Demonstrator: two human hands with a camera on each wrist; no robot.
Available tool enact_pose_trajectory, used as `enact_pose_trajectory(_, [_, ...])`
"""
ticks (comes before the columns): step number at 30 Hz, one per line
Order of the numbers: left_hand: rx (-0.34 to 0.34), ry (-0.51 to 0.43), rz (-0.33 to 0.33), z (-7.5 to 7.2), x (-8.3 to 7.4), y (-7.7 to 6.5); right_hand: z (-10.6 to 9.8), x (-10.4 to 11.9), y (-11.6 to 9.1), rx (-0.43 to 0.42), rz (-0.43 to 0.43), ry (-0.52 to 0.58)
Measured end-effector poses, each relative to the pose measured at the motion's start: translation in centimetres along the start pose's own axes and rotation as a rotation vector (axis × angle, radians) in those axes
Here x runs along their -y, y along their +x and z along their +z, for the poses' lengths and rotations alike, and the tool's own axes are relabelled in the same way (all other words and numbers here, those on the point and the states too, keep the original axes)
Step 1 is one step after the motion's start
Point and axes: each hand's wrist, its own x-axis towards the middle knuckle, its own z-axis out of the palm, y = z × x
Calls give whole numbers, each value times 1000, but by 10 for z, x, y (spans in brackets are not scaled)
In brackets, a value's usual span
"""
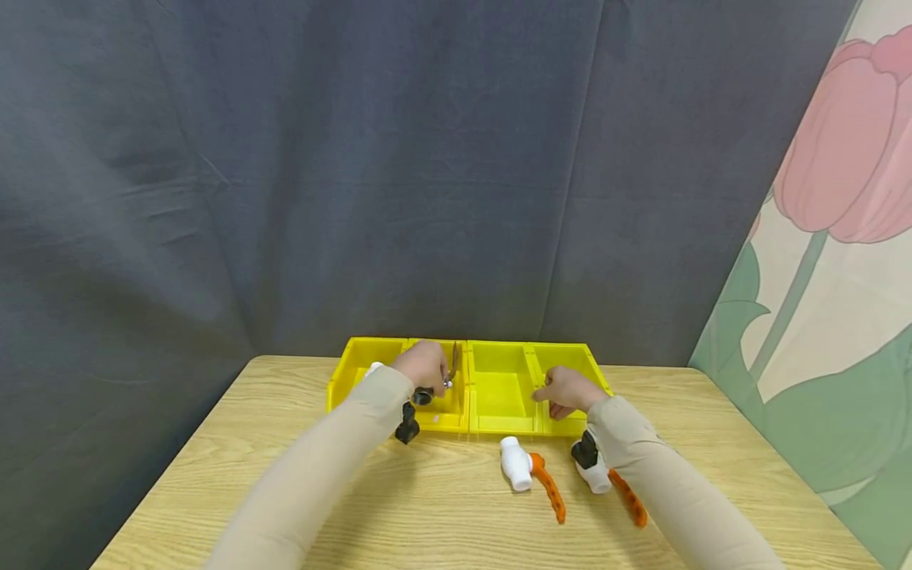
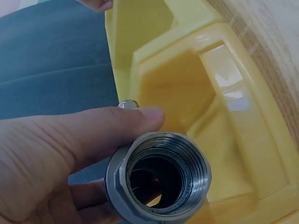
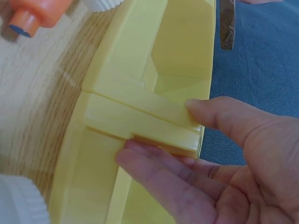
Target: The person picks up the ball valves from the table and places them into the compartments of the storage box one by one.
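My left hand (image 1: 423,368) holds a metal ball valve (image 2: 161,182) over the second yellow bin (image 1: 445,422) from the left. The thumb lies along the top of its body, and the threaded opening faces the left wrist camera. A thin brownish lever (image 1: 454,358) rises beside the fingers in the head view. My right hand (image 1: 570,389) grips the adjoining walls (image 3: 145,114) between the two right-hand bins. Its thumb rests on one side of the rim, with the fingers inside the rightmost bin (image 1: 570,356).
Two white plastic valves, one in the middle (image 1: 516,464) and one farther right (image 1: 598,478), lie on the wooden table (image 1: 442,522) with orange handles. The right sleeve partly covers the second. A white piece (image 1: 374,368) shows in the leftmost bin (image 1: 356,368). A dark curtain (image 1: 427,198) hangs behind.
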Motion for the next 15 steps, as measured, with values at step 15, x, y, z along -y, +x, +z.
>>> enact_pose_trajectory(15, [0,58,-25,12,4,17,-1,0,0,2,12,-10])
